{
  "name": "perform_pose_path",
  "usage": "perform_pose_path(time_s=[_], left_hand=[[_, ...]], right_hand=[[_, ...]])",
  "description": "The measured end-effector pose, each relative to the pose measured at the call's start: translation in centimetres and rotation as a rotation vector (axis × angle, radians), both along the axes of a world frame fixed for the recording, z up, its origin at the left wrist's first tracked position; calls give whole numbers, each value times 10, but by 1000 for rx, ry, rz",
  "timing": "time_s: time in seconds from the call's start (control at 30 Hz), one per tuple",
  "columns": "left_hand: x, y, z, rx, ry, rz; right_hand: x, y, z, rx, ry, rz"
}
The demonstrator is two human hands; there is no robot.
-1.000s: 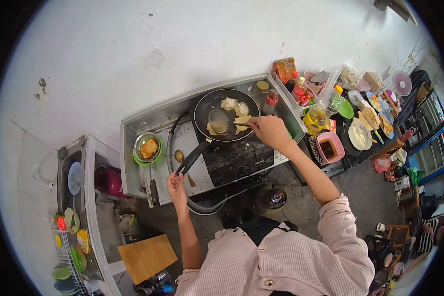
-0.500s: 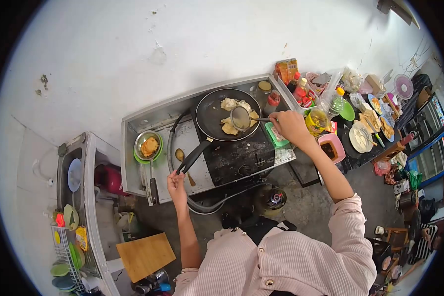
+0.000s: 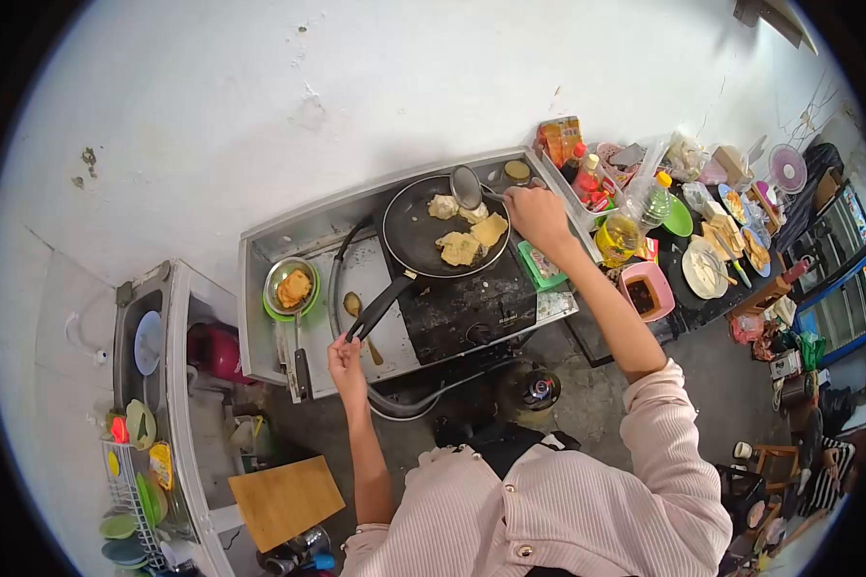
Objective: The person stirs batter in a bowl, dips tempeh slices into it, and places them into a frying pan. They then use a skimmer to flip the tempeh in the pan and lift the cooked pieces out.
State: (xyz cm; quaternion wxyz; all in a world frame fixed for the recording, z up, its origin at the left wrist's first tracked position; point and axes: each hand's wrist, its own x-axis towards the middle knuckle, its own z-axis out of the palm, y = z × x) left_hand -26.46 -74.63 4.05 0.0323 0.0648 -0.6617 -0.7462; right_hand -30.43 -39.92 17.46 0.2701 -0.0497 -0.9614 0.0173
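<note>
A black frying pan [image 3: 409, 231] sits on the black stove [image 3: 467, 313], its handle towards me. My left hand [image 3: 346, 365] is closed around the end of that handle. Several pale, battered pieces of food [image 3: 459, 249] lie in the pan, mostly in its right half. My right hand [image 3: 537, 217] grips a round metal ladle [image 3: 466, 188] by its handle. The ladle's bowl is over the far right part of the pan, above a piece near the rim; I cannot tell whether they touch.
Left of the stove, a strainer [image 3: 281, 271] with fried food rests over a green bowl. A spoon [image 3: 353, 304] lies beside the hose [image 3: 335, 279]. To the right are a green tray [image 3: 543, 268], a pink bowl [image 3: 660, 282] of dark sauce, bottles and plates. A gas cylinder [image 3: 520, 385] stands below.
My right hand has moved the ladle away from me, from the lower right pieces up to the pan's far edge. Those pieces now show fully. The left hand stays on the handle.
</note>
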Motion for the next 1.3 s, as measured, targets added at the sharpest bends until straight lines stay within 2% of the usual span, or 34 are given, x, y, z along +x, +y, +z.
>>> perform_pose_path(time_s=[0.17,0.6,0.87,1.1,1.3], left_hand=[[2,2,1,28,8,4],[5,4,7,24,16,1],[2,3,-2,49,25,17],[1,0,-5,0,31,-13],[3,2,0,0,24,-10]], right_hand=[[-18,-10,-14,67,-69,6],[-16,-18,-12,-62,-30,62],[-48,-28,-39,-24,-30,82],[-45,-22,-36,-141,-68,88],[-49,2,-35,-346,-52,110]])
